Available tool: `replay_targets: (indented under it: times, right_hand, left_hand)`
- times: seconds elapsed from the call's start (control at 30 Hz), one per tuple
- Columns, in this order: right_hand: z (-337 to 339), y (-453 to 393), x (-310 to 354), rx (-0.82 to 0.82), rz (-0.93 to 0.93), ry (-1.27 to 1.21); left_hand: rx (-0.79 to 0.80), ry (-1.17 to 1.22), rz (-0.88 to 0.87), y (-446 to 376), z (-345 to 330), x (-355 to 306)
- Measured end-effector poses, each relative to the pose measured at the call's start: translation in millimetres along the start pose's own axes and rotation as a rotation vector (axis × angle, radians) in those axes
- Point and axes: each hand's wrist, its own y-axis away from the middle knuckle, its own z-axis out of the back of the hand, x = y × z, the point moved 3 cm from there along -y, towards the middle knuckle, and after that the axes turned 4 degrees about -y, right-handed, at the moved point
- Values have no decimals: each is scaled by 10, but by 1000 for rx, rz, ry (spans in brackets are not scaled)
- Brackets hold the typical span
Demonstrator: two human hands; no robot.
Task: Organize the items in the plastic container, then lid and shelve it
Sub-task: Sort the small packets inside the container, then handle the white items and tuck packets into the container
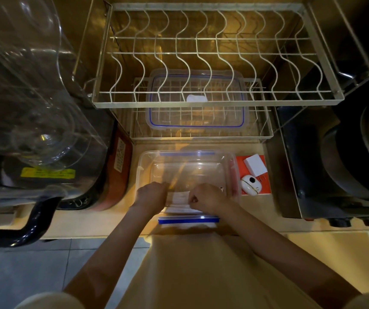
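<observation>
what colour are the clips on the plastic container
Blue, on the clear plastic container; the near clip shows best in the head view.

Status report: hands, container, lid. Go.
Left hand and right hand both in the container, closed on a white sheet. Lid off, lying on the lower rack. Charger still outside, at right.

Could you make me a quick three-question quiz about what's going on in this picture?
1. True or false: the lid is already on the container.
2. Which lies right of the container on the orange card: A) white charger, B) spoon, C) cup?
3. What do both hands hold inside the container?

Key: 1 false, the lid lies on the lower rack. 2 A, the charger. 3 A paper, left hand and right hand.
</observation>
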Motion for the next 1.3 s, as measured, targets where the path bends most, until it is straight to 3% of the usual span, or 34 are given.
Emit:
replay_targets:
  times: [0.53, 0.77, 0.9, 1.07, 1.2, 1.3]
  right_hand:
    - [79, 158, -83, -125, -21, -79]
    - [363, 504, -76, -325, -9, -335]
    - [646, 801, -311, -582, -121, -497]
    - [768, 1124, -716, -827, -262, -580]
    - [630, 1237, -910, -875, -382, -626]
    - [454, 1205, -990, -841, -500, -646]
  left_hand:
    - [-80, 160, -45, 0, -102, -95]
    - [-59, 117, -98, -62, 0, -264]
    - [-104, 208, -212, -97, 270, -582]
    - [-305, 352, -356, -108, 576, -1078]
    - [-408, 339, -437, -221, 645, -1436]
    - [-401, 223, -424, -370, 635, -1661]
